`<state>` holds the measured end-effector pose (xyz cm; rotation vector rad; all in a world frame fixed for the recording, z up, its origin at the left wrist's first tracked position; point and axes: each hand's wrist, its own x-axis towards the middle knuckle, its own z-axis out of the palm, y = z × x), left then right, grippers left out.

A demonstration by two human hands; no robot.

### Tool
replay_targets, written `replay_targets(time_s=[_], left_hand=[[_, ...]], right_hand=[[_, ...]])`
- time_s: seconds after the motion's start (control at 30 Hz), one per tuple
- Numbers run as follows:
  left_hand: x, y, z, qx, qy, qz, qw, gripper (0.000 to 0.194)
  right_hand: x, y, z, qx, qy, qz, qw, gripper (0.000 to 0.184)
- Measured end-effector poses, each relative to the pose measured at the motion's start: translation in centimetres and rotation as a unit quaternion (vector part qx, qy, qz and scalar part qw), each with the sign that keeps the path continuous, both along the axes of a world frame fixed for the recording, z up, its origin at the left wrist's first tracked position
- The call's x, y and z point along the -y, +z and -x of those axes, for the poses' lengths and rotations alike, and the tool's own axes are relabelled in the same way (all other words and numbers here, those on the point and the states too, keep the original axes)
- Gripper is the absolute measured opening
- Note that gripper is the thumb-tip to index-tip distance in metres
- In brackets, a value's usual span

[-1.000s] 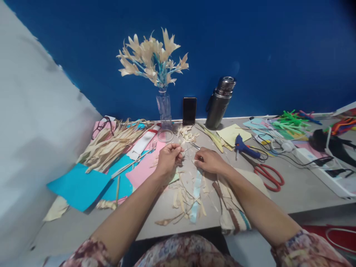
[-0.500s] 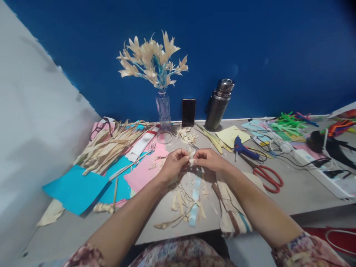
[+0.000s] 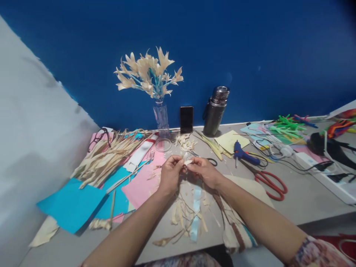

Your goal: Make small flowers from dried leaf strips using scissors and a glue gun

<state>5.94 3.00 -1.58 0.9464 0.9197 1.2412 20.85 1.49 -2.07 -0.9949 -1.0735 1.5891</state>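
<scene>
L hand (image 3: 171, 171) & R hand (image 3: 205, 172) pinch a pale petal-like piece (image 3: 188, 162) btwn their fingertips, abt equally near; its long axis is too small to tell. Just beyond the fingers, pale scraps (image 3: 185, 142); farther, to L, clear bottle (image 3: 161, 119) w/ pale flowers (image 3: 144, 68).

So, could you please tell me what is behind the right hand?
Behind the right hand, a dark loop and a slim metal piece show; whether they join is hidden by the hand.

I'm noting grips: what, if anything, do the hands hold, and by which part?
Left hand and right hand pinch a small pale piece near its lower end; exact spot hidden.
</scene>
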Motion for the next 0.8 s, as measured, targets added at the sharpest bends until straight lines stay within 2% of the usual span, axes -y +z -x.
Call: replay_targets(time_s=[0.13,0.33,0.47,0.8], left_hand=[[0.0,0.0,0.0,-0.021,-0.001,0.002,1.000,0.027],[0.1,-0.1,0.1,-0.018,-0.008,-0.003,1.000,0.021],[0.2,0.2,0.2,-0.059,0.013,-0.018,0.998,0.016],[0.5,1.1,0.1,-0.104,0.010,-0.029,0.994,0.012]], right_hand=[[-0.1,0.0,0.1,-0.010,-0.020,0.003,1.000,0.029],[-0.1,0.7,0.0,-0.056,-0.049,0.073,0.995,0.031],[-0.1,1.2,0.0,-0.095,-0.043,0.114,0.988,0.034],[-0.1,1.1,0.0,-0.091,-0.056,0.110,0.988,0.035]])
